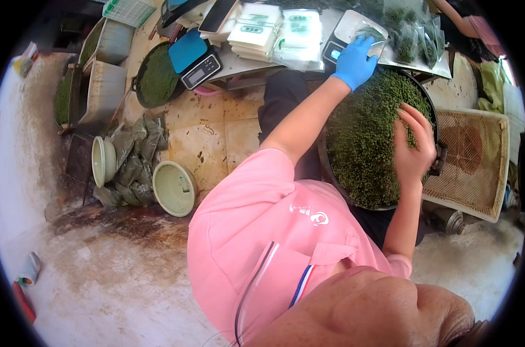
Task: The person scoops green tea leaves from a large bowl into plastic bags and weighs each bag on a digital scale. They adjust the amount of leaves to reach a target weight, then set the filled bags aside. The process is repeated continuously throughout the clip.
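Observation:
My left hand [356, 62], in a blue glove, reaches over a small digital scale [346, 28] with its fingers spread. Under its fingertips lies a clear plastic bag [371, 34] on the scale's pan; whether they pinch it is hard to see. My bare right hand [417, 144] hovers over or touches a heap of small round green berries [369, 139], like green peppercorns. Its fingers are curved, with the thumb apart and nothing visible between them. The berries fill a wide dark pan [437, 124] in front of me.
Stacks of white printed bags [254, 32] and filled clear bags [410, 43] lie on the table. Left are a second scale [200, 70], a pan of green material [158, 78], dark packets [136, 153] and a pale basin [174, 189]. A plastic crate [494, 168] stands right. Another person's arm [459, 20] shows at upper right.

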{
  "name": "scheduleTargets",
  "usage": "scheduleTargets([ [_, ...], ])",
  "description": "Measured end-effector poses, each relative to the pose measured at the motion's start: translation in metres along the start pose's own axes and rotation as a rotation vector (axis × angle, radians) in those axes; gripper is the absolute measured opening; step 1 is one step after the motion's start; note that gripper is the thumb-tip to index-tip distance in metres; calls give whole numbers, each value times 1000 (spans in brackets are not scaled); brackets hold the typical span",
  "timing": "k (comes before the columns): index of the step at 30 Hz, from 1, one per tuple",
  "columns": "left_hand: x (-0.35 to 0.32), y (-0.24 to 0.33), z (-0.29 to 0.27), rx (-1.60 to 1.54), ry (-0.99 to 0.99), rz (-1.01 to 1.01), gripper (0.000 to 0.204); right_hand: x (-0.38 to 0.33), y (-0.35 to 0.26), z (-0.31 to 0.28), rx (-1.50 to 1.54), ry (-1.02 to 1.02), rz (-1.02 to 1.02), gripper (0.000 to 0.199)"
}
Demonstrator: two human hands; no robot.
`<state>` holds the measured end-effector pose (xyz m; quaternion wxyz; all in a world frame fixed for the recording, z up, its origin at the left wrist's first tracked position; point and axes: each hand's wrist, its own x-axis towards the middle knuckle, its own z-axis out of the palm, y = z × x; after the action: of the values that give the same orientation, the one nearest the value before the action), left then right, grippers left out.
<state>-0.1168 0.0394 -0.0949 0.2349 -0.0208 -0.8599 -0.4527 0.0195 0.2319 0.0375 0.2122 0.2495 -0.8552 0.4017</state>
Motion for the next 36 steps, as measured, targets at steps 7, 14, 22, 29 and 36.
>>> scheduleTargets([
  [7,-71,29,-39,-92,8,14,46,69,-139,135,501,-598,-289,59],
  [14,-108,12,-54,-340,-207,-332,48,68,-167,185,432,-784,-294,63],
  [22,-95,1,-50,-386,-174,-346,48,34,-110,109,412,-656,57,71],
  [29,-25,-15,-46,142,33,14,25,-23,-39,37,358,-285,468,57],
  [36,32,-48,-5,560,-76,92,17,-54,-23,8,273,-184,634,43],
])
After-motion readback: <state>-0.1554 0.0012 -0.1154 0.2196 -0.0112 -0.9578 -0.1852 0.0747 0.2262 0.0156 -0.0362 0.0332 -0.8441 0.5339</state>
